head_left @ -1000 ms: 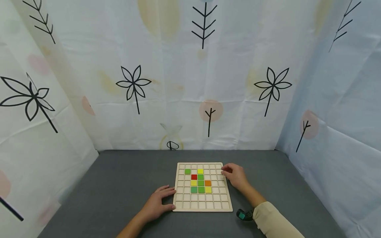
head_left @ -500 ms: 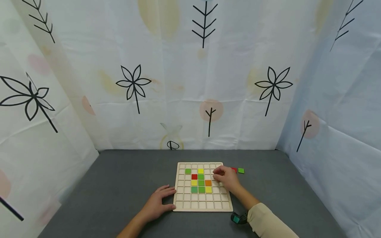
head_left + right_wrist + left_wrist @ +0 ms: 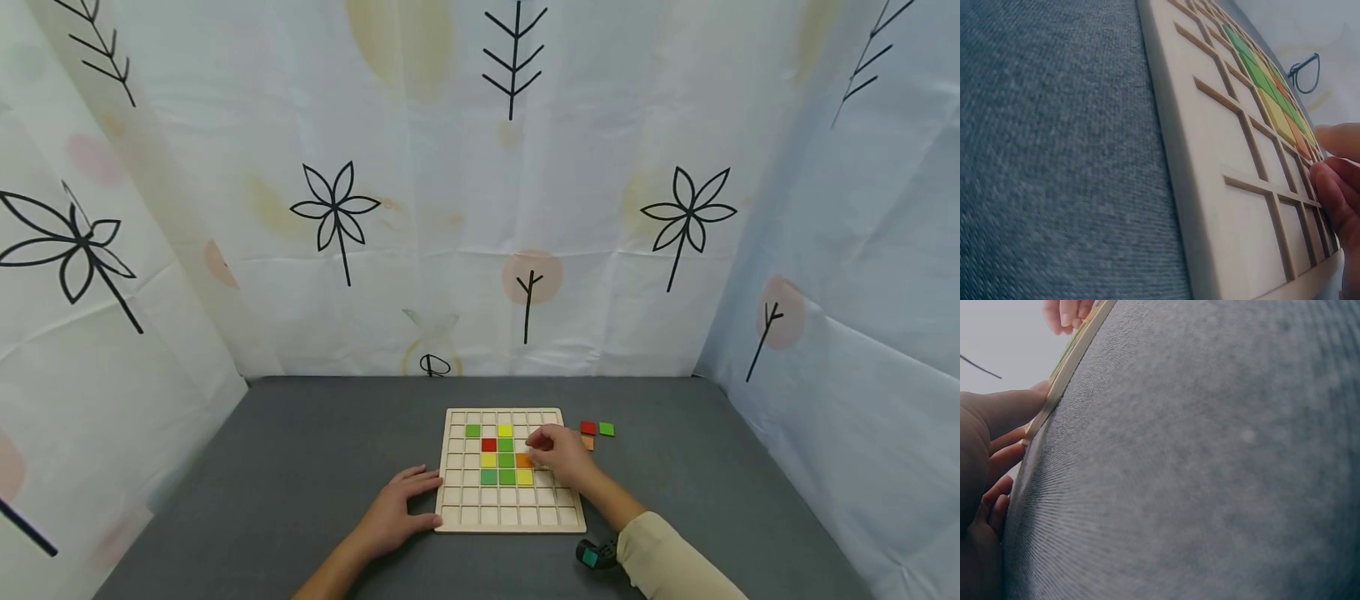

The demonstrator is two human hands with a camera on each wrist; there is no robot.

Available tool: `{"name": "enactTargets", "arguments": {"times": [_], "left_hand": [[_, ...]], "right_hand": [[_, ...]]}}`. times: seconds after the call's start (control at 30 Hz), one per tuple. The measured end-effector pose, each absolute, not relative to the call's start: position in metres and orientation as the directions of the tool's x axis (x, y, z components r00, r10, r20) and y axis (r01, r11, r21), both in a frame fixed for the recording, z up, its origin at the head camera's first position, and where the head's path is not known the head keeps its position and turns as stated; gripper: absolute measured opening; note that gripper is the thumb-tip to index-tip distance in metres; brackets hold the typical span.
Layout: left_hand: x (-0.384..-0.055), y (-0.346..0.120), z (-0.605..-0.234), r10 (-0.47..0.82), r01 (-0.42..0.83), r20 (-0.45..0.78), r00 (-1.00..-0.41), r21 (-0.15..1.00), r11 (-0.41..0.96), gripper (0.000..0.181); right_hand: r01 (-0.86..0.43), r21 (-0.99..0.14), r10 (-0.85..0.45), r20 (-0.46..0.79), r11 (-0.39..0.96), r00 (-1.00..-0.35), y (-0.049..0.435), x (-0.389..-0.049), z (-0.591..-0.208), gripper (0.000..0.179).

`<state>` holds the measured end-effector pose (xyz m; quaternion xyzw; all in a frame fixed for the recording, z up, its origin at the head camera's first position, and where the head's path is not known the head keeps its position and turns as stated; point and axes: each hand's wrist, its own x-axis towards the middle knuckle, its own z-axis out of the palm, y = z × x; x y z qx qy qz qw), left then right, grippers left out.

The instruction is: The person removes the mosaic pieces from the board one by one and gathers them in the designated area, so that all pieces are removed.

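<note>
A pale wooden grid board (image 3: 508, 518) lies on the grey table, with several coloured square tiles seated in its middle cells, among them a red tile (image 3: 489, 445) and a yellow tile (image 3: 523, 477). My left hand (image 3: 395, 515) rests at the board's left edge, thumb and fingertips against the rim. Over the right part of the board is my right hand (image 3: 564, 457), its thumb and fingers drawn toward each other beside the orange tile (image 3: 523, 460), partly covering it. I cannot tell whether a tile is between those fingertips.
Right of the board lie a loose red tile (image 3: 588, 427), a green tile (image 3: 607, 430) and an orange tile (image 3: 588, 443), partly hidden by the right hand. A dark strapped device (image 3: 596, 554) sits at the right wrist. Patterned cloth (image 3: 450, 208) encloses the table's back and sides.
My right hand has moved left from the board's right edge to over its cells, uncovering the loose red, green and orange tiles. The left hand has stayed at the board's edge.
</note>
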<state>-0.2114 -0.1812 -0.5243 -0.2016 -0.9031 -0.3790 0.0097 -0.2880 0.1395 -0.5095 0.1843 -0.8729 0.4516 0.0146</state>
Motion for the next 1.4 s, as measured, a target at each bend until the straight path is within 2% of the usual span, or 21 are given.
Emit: {"name": "enactTargets", "arguments": {"times": [0.13, 0.5, 0.73, 0.97, 1.4], "left_hand": [[-0.212, -0.181, -0.525, 0.358, 0.377, 0.178, -0.917, 0.680, 0.628, 0.058], [-0.213, -0.182, -0.525, 0.357, 0.376, 0.176, -0.917, 0.678, 0.632, 0.058], [-0.213, -0.181, -0.525, 0.350, 0.358, 0.159, -0.923, 0.686, 0.634, 0.058], [-0.213, -0.182, -0.526, 0.348, 0.359, 0.163, -0.923, 0.689, 0.630, 0.059], [-0.213, -0.182, -0.525, 0.352, 0.358, 0.157, -0.923, 0.686, 0.634, 0.059]], "right_hand": [[-0.385, -0.743, -0.359, 0.207, 0.547, -0.910, 0.137, -0.287, -0.510, 0.012], [-0.415, -0.668, -0.400, 0.188, 0.618, -0.897, 0.130, -0.291, -0.504, 0.011], [-0.394, -0.682, -0.441, 0.117, 0.616, -0.890, 0.129, -0.294, -0.496, 0.011], [-0.380, -0.686, -0.440, 0.097, 0.621, -0.893, 0.129, -0.295, -0.498, 0.012], [-0.400, -0.713, -0.415, 0.167, 0.576, -0.894, 0.129, -0.290, -0.503, 0.017]]}}
